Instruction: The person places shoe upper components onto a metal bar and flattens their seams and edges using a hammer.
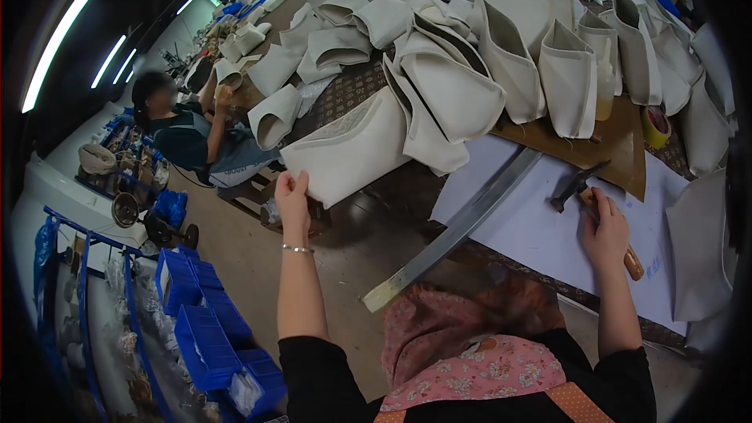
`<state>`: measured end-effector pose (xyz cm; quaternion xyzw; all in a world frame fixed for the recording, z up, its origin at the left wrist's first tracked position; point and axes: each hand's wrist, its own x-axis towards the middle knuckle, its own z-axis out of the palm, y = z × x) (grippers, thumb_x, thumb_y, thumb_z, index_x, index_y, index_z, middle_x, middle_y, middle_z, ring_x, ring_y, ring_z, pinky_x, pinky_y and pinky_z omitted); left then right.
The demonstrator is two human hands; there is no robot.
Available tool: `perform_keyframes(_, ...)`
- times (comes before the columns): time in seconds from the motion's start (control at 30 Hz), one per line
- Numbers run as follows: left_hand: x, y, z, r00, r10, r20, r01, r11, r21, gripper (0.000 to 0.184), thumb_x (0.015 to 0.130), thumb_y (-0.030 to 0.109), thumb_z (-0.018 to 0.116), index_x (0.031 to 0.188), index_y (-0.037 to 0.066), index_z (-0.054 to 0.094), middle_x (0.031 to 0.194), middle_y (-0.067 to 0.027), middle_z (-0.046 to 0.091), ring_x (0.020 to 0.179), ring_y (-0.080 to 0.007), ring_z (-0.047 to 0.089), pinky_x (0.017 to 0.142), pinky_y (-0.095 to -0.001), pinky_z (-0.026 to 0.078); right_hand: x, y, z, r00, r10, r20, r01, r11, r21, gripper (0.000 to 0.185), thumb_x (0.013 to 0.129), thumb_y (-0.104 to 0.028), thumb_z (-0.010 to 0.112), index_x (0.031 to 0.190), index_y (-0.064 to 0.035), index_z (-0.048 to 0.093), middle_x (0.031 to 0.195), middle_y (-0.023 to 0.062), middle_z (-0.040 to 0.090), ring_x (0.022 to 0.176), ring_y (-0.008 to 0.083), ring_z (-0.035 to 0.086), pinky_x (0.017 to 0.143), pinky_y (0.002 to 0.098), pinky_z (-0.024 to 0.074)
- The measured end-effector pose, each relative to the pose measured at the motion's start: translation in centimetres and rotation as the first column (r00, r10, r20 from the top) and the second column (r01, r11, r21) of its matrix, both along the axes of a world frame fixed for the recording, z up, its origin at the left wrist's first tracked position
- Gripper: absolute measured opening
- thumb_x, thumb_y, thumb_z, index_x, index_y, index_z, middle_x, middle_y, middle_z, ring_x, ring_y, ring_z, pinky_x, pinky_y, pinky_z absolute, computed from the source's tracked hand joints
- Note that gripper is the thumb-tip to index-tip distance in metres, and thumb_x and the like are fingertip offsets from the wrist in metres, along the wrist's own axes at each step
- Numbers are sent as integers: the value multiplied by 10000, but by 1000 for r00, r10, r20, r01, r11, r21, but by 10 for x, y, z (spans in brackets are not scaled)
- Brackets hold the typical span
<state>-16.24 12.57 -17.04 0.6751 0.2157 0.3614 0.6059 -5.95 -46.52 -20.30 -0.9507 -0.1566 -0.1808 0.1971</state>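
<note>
My left hand (293, 192) is closed, pinching the lower left edge of an off-white leather boot upper (356, 149), which extends to the right against the pile on the table. In my right hand (605, 227) is a hammer (634, 264), its wooden handle wrapped by my fingers and its dark head over a white paper sheet (509, 196). A long grey metal bar (462, 231) with a pale yellowish end juts from the table edge toward my apron, between my two hands.
More off-white uppers (568, 82) stand upright or lie heaped across the table. A bottle with yellowish liquid (604, 78), a tape roll (656, 127) and a brown sheet (619, 149) sit at right. Blue bins (205, 345) are at lower left. Another person (184, 129) sits further back left.
</note>
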Motion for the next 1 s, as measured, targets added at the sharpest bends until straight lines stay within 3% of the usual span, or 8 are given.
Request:
perform_keyframes(0.23,-188,-65,67,920,355,164,-391,824,411,132,914,50,698,932,44,568,842,40,495,752,-56,430,673,-196,360,1,0,-6,994,1,107,-13,994,110,352,873,-72,643,1222,-51,606,1143,133,644,1010,323,625,880,380,498)
perform_keyframes(0.3,-245,-83,74,913,385,137,-392,728,563,130,901,32,696,912,33,567,878,8,503,785,-87,452,702,-219,378,-1,0,-12,988,-11,155,-94,752,652,239,908,-50,614,1143,-9,635,1102,143,648,1004,285,625,883,340,490)
perform_keyframes(0.4,-297,-121,75,899,429,85,-386,688,614,147,877,29,712,886,22,566,897,-28,503,811,-127,473,728,-247,396,-35,32,-10,951,189,246,-305,709,636,216,899,4,600,1112,16,634,1052,150,647,977,261,623,845,329,488)
perform_keyframes(0.53,-309,-168,50,881,466,-86,-342,751,565,167,823,45,759,843,19,595,885,-63,520,811,-176,506,714,-277,419,-117,137,32,533,843,69,-679,378,629,328,806,32,667,1130,-20,654,1079,161,654,1001,332,641,851,391,529)
perform_keyframes(0.63,-299,-196,33,885,435,-166,-277,779,563,165,794,41,780,828,15,620,877,-72,545,807,-180,526,703,-283,423,-164,201,36,255,966,38,-755,175,632,487,822,-61,706,1285,-29,560,1141,162,635,1020,363,637,891,396,524)
perform_keyframes(0.73,-285,-216,25,919,346,-191,-202,827,524,168,769,20,791,827,13,633,873,-71,560,794,-171,540,667,-271,419,-196,239,16,97,994,51,-706,33,707,607,818,-90,734,1368,-39,482,1194,182,613,1108,376,597,950,391,492)
perform_keyframes(0.83,-277,-219,21,940,294,-175,-209,898,388,172,758,1,793,858,12,653,882,-61,564,784,-158,540,629,-256,411,-210,246,16,23,970,-240,-528,216,822,476,896,-100,664,1334,-15,498,1135,166,630,1054,291,629,915,356,501)
perform_keyframes(1.0,-268,-212,44,893,281,-353,-79,867,492,375,756,38,804,1112,27,687,1107,-94,572,896,-184,574,695,-274,449,-207,268,2,-66,978,-196,-105,189,976,450,954,-36,582,1387,-28,462,1123,97,622,1042,137,571,914,281,464)
